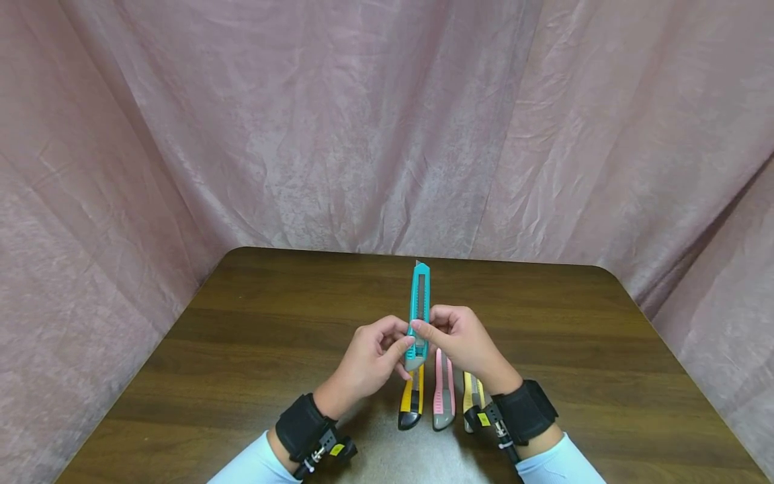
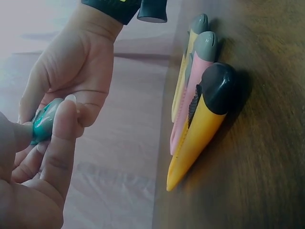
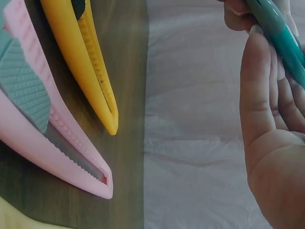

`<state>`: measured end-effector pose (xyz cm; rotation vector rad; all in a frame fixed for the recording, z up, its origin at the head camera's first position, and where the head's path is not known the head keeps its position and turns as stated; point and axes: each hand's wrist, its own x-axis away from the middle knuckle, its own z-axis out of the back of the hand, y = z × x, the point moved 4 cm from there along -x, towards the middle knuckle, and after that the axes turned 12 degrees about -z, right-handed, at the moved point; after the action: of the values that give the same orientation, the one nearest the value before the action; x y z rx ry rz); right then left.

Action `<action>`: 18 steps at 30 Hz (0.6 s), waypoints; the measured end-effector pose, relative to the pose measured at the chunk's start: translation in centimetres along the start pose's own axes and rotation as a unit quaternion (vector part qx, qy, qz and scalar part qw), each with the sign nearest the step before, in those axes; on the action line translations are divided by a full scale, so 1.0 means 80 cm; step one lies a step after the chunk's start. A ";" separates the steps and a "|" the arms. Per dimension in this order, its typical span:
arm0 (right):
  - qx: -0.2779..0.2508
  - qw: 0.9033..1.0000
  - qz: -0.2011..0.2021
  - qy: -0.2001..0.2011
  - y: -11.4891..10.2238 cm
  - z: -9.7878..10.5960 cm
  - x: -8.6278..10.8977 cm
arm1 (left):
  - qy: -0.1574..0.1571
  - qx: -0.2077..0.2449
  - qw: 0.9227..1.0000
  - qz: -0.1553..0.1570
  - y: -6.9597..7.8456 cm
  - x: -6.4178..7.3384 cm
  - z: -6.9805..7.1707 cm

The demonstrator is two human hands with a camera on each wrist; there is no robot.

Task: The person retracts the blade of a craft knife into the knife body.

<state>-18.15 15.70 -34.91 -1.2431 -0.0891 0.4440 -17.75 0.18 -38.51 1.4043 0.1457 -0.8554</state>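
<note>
A teal utility knife [image 1: 420, 296] with a grey end is held upright between both hands, above the table. A small tip of its blade shows at the top. My left hand [image 1: 371, 356] pinches the knife near its grey lower end between thumb and fingers. Higher up, my right hand [image 1: 462, 339] grips the same knife, its thumb lying across the front and its fingers behind. Below the hands lie a yellow-orange utility knife [image 2: 200, 133] with a black end, a pink one [image 3: 66, 157] and a pale yellow one [image 1: 474, 390], the last partly hidden by the right wrist.
The brown wooden table [image 1: 272, 302] has rounded far corners. Pinkish curtains [image 1: 363, 134] hang behind it and at both sides. Each wrist wears a black band [image 1: 305, 433] with a small camera. The three lying knives are side by side near the table's front.
</note>
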 end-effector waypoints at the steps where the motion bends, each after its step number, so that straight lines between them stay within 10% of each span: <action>1: -0.001 1.000 0.001 -0.003 0.001 0.000 0.000 | 0.001 0.002 1.000 -0.003 0.000 0.000 0.000; 18: -0.020 1.000 -0.002 -0.016 0.001 -0.002 -0.003 | 0.002 0.019 1.000 -0.015 -0.014 0.000 0.002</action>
<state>-18.30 15.46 -34.97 -1.2757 -0.1271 0.4610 -18.47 0.14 -39.35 1.4420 0.1546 -0.8850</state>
